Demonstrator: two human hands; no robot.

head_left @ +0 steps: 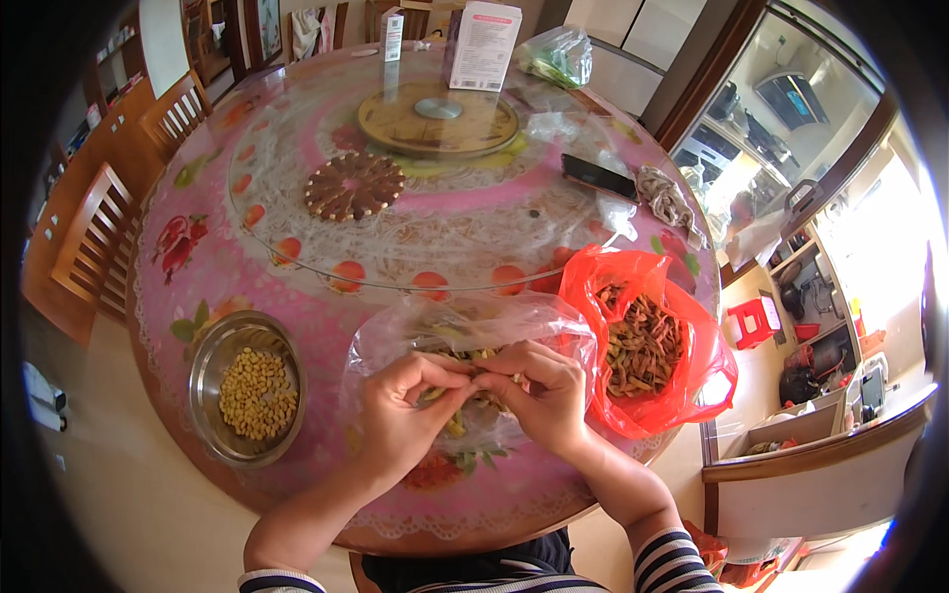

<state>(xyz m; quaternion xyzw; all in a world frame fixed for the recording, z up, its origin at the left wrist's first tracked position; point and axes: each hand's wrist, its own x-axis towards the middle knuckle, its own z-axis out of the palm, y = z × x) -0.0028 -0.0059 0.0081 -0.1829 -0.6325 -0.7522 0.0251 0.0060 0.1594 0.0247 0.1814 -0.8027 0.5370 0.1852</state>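
Observation:
Over a clear plastic bag point(371, 341) in front of me, my left hand point(410, 400) and my right hand point(539, 390) meet at the fingertips. Both are closed in a pinch around a small bean pod point(475, 373), mostly covered by the fingers. Greenish pods and husks point(455, 423) lie in the clear bag beneath. To the left, a steel bowl point(203, 395) holds shelled yellow beans point(257, 393). Right of my hands, a red plastic bag point(704, 381) stands open, full of brownish-green pods point(643, 346).
A glass turntable point(346, 252) covers the round table's middle, carrying a brown slatted trivet point(354, 186) and a round board point(395, 128). A phone point(598, 178) and crumpled cloth point(667, 201) lie far right. Boxes point(484, 47) stand at the back; wooden chairs point(99, 242) line the left.

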